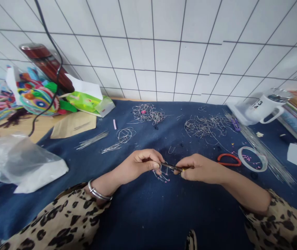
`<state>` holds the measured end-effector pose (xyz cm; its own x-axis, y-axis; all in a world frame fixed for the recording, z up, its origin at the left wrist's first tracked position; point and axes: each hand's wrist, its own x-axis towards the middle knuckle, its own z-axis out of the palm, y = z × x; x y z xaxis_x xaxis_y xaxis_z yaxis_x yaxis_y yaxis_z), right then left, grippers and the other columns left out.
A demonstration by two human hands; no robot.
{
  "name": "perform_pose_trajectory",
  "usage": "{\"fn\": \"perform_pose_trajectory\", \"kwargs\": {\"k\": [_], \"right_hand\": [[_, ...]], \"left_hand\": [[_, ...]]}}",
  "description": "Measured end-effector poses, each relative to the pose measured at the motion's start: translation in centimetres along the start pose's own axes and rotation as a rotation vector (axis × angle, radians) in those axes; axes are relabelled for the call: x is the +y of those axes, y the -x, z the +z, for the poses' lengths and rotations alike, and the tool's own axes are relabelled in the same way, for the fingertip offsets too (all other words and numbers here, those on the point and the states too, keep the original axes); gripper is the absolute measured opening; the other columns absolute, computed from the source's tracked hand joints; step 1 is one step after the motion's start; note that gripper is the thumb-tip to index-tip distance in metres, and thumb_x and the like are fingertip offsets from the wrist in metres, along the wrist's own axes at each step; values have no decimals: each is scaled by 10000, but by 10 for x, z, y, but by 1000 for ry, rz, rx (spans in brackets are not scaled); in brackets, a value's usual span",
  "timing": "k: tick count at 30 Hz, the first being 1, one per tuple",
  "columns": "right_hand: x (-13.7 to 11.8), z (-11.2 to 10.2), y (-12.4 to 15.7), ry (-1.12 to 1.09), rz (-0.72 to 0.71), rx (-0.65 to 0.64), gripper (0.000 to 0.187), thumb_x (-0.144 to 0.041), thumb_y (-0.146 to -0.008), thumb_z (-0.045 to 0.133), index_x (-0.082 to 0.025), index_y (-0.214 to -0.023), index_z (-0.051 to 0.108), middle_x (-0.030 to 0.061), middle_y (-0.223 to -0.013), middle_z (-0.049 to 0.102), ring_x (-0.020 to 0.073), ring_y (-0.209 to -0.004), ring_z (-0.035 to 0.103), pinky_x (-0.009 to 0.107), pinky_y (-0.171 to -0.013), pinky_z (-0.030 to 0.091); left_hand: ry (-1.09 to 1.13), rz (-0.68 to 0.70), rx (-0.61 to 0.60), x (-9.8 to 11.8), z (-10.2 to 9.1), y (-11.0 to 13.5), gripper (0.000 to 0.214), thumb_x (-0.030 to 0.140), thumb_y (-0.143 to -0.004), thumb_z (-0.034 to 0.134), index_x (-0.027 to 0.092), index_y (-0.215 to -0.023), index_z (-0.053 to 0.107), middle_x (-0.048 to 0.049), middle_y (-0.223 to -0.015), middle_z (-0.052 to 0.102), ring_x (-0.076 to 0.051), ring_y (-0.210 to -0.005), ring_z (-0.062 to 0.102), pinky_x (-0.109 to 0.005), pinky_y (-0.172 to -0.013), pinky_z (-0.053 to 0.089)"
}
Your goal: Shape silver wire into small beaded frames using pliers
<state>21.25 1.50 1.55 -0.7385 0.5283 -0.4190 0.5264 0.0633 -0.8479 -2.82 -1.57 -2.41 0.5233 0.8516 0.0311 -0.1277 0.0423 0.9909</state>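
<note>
My left hand (pixel 140 164) is closed in a pinch on a small tangle of thin silver wire with pink beads (pixel 161 175) over the dark blue cloth (pixel 148 215). My right hand (pixel 199 168) is closed round small dark pliers (pixel 174 168), whose tip meets the wire piece between both hands. A silver bangle sits on my left wrist. Both forearms wear leopard-print sleeves.
Loose wire piles (pixel 148 114) (pixel 205 125) and straight wire bundles (pixel 92 140) lie further back. A tape roll (pixel 252 159) and a red-handled tool (pixel 229 159) sit to the right, near a white mug (pixel 264 107). A plastic bag (pixel 18 161) lies left, colourful craft items (pixel 37 97) behind it.
</note>
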Motion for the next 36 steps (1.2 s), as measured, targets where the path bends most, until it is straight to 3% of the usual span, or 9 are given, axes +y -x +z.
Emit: {"fn": "perform_pose_trajectory", "kwargs": {"k": [9, 22, 31, 36], "right_hand": [[-3, -9, 7, 105, 15, -18, 217, -205, -717, 495, -171, -875, 640, -35, -630, 452, 86, -561, 385, 196, -504, 297], [-4, -3, 7, 298, -83, 39, 120, -177, -710, 463, -172, -742, 579, -28, -674, 486, 100, -613, 436, 201, -561, 322], [-6, -8, 8, 253, -55, 9, 120, -182, -710, 467, -173, -745, 582, -26, -666, 478, 98, -596, 425, 202, -552, 322], [-4, -11, 7, 124, -9, -48, 183, -210, -729, 486, -165, -839, 624, -38, -627, 443, 80, -550, 374, 196, -494, 285]], "left_hand": [[-161, 48, 21, 4, -5, -1, 142, 201, -842, 567, 90, -785, 636, -73, -857, 605, -123, -722, 589, -288, -696, 498], [-218, 54, 12, 6, -5, -2, 157, 213, -846, 562, 91, -781, 637, -73, -844, 597, -128, -733, 572, -277, -687, 472], [-253, 66, 24, 8, -6, -2, 170, 237, -843, 568, 98, -781, 642, -77, -847, 611, -137, -760, 570, -266, -682, 460], [-254, 78, 31, 8, -5, -1, 146, 209, -842, 568, 97, -775, 633, -73, -832, 608, -134, -746, 574, -270, -682, 458]]}}
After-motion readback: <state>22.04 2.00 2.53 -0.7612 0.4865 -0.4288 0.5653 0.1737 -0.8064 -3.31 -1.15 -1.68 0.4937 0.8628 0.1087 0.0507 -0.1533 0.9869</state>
